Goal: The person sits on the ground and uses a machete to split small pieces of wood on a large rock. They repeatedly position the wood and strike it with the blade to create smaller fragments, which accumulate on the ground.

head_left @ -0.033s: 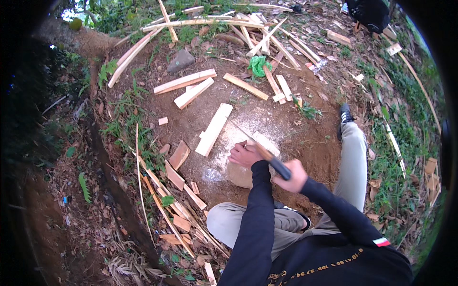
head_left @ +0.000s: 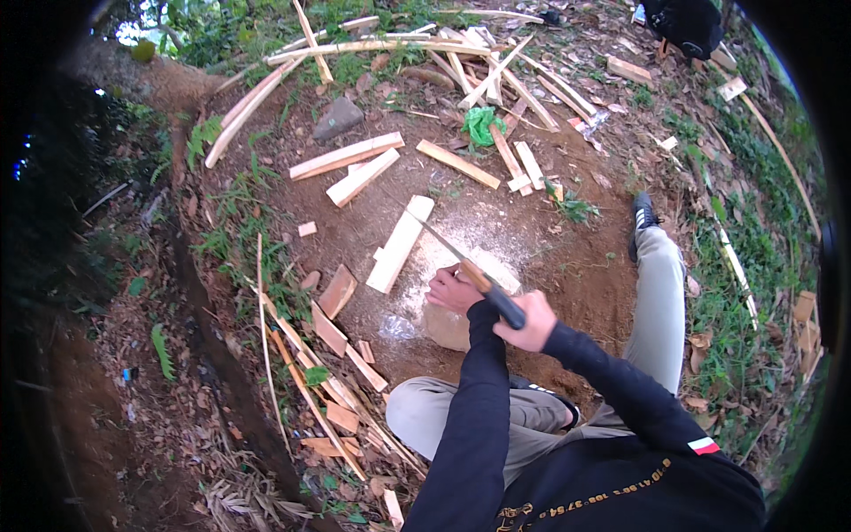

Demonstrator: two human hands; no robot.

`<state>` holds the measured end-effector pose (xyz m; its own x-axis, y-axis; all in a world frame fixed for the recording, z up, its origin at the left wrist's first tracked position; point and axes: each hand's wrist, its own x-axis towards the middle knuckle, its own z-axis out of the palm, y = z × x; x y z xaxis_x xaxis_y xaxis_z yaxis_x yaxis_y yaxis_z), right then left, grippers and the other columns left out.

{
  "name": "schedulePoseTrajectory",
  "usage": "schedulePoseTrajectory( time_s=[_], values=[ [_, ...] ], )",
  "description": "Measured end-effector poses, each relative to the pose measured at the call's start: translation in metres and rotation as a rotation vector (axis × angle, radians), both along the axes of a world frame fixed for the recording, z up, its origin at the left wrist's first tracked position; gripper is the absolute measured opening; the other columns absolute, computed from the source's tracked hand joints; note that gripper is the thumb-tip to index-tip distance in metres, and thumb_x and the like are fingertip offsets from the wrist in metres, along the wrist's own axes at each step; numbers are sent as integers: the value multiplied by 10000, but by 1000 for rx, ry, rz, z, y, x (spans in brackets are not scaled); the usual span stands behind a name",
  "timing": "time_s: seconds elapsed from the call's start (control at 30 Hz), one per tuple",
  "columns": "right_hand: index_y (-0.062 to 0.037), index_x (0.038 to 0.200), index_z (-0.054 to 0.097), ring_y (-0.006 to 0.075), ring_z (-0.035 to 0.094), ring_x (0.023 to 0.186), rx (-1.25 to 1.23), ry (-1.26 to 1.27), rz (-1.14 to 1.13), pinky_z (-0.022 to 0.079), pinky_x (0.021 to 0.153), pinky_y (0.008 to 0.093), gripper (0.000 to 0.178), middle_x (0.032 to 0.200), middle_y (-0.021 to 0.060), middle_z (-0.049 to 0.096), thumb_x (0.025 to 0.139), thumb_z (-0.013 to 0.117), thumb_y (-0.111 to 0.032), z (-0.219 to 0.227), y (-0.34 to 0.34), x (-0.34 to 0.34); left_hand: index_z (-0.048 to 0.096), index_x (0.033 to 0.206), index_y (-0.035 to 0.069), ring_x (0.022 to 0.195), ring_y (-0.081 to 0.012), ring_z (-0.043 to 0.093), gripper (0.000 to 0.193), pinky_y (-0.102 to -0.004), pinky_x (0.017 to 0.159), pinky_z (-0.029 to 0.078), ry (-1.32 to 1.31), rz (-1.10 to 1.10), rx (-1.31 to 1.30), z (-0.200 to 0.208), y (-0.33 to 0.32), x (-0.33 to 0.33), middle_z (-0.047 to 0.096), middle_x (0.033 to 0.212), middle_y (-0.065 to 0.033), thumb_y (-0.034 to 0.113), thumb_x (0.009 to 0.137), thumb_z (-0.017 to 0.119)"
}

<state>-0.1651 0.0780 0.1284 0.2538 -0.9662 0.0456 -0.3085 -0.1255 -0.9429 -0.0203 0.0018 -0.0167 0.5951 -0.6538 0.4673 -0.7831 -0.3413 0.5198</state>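
Our right hand (head_left: 529, 323) is closed around the black handle end of a long-bladed tool (head_left: 477, 276), probably for control; the blade slants up-left, past our left hand (head_left: 452, 290). That hand curls low over a rounded block (head_left: 446, 327), perhaps steadying something; we cannot tell what it holds. The block sits between our spread legs (head_left: 658, 310), likely within easy reach. Pale shavings (head_left: 442, 254) surround it; a plank (head_left: 401, 246) lies just beyond, leftward.
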Motion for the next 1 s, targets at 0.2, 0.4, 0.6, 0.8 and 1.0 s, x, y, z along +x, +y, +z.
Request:
schedulePoseTrajectory(
  time_s=[0.2,0.4,0.6,0.8,1.0],
  values=[
    [-8,760,627,308,583,468,-81,-71,-120,479,512,386,229,529,157,557,729,709,-219,-5,-19,2,584,822,151,947,-279,534,65,-487,1014,308,13,-43,50,16,-6,-9,528,899,-73,170,760,593],
    [16,705,609,110,544,408,409,-519,42,422,384,280,244,516,45,567,825,709,-171,38,-61,-7,584,842,115,979,-325,537,176,-478,929,368,-5,-210,107,50,-3,-24,562,988,-83,268,770,633],
    [-42,702,511,83,435,362,517,-696,45,342,352,259,204,512,0,472,859,641,-59,46,-56,-36,531,930,114,918,-285,608,108,-573,1132,198,84,-396,138,39,-8,-9,619,856,-65,64,835,524],
    [-73,705,489,73,445,365,436,-632,-24,347,355,240,243,510,-12,483,864,671,-42,24,-14,-89,533,933,112,814,-304,626,99,-556,1096,259,84,-418,194,31,-11,-2,634,759,-74,71,845,514],
    [-87,670,493,68,471,387,-64,-134,-165,361,366,241,268,513,-14,500,839,702,-88,-50,-16,-134,580,1026,109,911,-295,647,260,-443,960,424,226,-607,206,39,-24,-2,673,961,-93,18,813,463]
  ],
)
